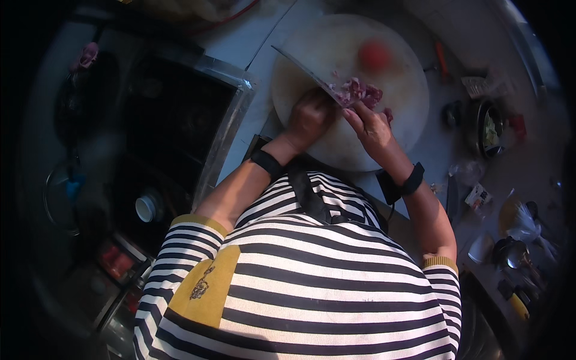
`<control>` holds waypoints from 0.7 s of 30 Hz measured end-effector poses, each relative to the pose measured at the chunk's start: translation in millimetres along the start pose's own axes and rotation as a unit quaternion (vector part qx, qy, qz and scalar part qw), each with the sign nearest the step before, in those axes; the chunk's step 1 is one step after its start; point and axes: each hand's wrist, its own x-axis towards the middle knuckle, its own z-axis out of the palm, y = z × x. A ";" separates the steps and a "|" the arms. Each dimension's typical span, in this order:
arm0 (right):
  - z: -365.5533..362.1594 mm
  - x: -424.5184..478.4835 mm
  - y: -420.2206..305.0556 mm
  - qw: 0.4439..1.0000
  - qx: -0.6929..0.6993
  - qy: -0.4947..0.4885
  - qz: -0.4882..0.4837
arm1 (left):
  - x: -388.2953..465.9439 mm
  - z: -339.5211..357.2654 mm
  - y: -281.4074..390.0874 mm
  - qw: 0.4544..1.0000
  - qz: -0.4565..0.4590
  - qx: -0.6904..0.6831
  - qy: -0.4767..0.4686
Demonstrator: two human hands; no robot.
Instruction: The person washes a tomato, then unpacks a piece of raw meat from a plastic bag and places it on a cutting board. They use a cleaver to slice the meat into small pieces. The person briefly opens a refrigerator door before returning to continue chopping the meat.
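A knife with a broad blade (306, 69), seen nearly edge-on, stands over a round cutting board (405, 130). My right hand (371, 123) grips it at the near end, with the handle hidden in the fingers. Cut pieces of raw red meat (360, 90) lie along the right side of the blade, close to my knuckles. On the blade's left side my left hand (310, 114) rests low on the board, fingers curled and in shadow. Whatever lies under those fingers is hidden. Farther back on the board sits a blurred round red thing (375, 55), perhaps a tomato.
To the left is a dark recess with a metal-like rim (220, 121), and a white cup (146, 208) in it. On the right stand a bowl with pale green pieces (491, 130), an orange-handled tool (442, 60), a clear plastic bag (526, 225) and several spoons (516, 256).
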 end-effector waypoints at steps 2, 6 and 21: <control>2.4 16.3 -2.8 1.000 -0.010 0.009 -0.003 | 1.7 -2.0 -1.3 1.000 0.009 -0.012 0.020; -12.9 -20.3 -6.5 0.998 0.012 -0.004 0.067 | -1.3 -7.0 -5.1 0.999 0.045 -0.001 0.026; 1.5 -0.6 -4.2 0.997 0.034 0.019 0.068 | 0.2 -5.6 -2.7 1.000 0.019 -0.010 -0.003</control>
